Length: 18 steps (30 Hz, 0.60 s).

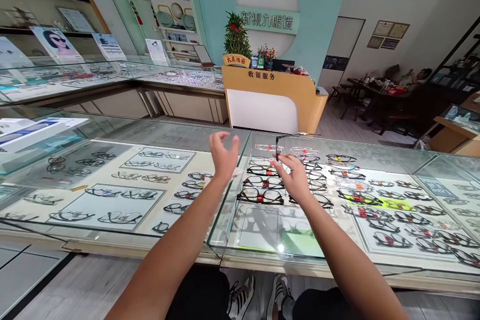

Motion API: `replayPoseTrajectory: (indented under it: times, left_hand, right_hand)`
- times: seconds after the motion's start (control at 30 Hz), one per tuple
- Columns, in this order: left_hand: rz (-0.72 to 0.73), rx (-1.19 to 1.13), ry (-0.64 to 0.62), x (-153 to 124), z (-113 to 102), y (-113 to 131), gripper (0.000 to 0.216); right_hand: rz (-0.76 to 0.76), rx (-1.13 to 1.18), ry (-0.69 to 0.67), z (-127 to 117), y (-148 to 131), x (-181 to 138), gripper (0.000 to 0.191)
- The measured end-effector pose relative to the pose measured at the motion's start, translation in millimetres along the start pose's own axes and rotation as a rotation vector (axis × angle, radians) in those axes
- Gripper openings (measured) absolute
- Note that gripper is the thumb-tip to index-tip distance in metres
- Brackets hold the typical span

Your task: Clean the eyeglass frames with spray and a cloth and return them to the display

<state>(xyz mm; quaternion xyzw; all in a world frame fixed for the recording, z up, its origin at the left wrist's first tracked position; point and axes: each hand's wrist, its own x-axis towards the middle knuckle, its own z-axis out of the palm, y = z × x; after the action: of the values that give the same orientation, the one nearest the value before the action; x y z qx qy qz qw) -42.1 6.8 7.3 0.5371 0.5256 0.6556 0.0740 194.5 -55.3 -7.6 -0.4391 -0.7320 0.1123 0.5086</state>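
Observation:
My right hand (294,176) is over the glass display case, its thumb and fingers pinching a dark pair of glasses (278,147). One thin dark part of the glasses stands upright above the fingertips; much of the rest is hard to make out against the glass. To the left, my left hand (224,154) is raised with nothing in it, thumb and fingers apart and curved. Beneath my right hand, rows of black-framed glasses (260,195) with red tags lie inside the case.
More glasses (122,216) lie on grey trays in the left case. White boxes (33,130) rest on the glass at far left. Across the aisle stands a wooden cashier counter (270,85) with a plant (237,35). A person (422,76) sits by a dark table at back right.

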Motion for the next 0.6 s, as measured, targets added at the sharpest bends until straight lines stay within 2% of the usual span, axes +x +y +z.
replayPoseTrajectory:
  times: [0.07,0.13,0.23,0.33,0.47,0.6]
  left_hand:
    - [-0.128,0.057,0.086,11.6,-4.4,-18.6,0.035]
    - [-0.218,0.08,0.113,20.3,-6.4,-39.0,0.044]
    - [-0.361,0.072,0.057,27.9,-5.3,-68.2,0.048]
    - [-0.459,0.054,-0.021,29.7,-2.1,-89.1,0.037]
    - [-0.503,0.058,-0.054,27.6,0.1,-96.0,0.022]
    - [-0.443,0.007,-0.082,25.1,-0.2,-78.1,0.027]
  right_hand:
    - [0.01,-0.004,0.013,0.0,-0.3,-0.6,0.03]
    - [0.023,-0.001,0.026,0.1,-1.0,-1.4,0.032]
    - [0.034,0.003,0.038,-0.1,-1.7,-2.0,0.033]
    - [0.029,0.013,0.046,-0.6,-1.8,-1.8,0.033]
    - [0.022,0.036,0.05,-1.7,-2.5,-1.0,0.03]
    - [0.028,0.081,0.067,-4.7,-5.5,0.9,0.03]
